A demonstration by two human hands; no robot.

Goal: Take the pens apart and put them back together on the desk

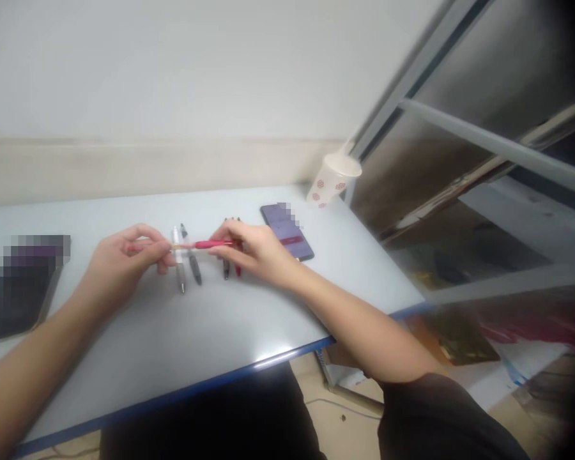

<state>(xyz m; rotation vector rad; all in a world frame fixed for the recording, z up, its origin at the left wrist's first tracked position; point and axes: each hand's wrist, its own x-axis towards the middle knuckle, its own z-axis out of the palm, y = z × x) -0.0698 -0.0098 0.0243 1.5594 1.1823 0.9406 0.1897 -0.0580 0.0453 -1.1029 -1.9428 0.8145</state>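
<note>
Head view: my right hand (pixel 256 250) grasps a red pen (pixel 211 244) in its fingers; my left hand (pixel 119 265) curls at the tip, hold unclear, beside pens (pixel 194 268) on the bench (pixel 220 332).

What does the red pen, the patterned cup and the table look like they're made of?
The red pen looks like glossy plastic, going by the shine along its barrel. The patterned cup looks like matte paper, thin-walled with printed red rosettes. The table looks like smooth pale laminate with a faint sheen and a blue edge strip, though its core can't be seen.
</note>
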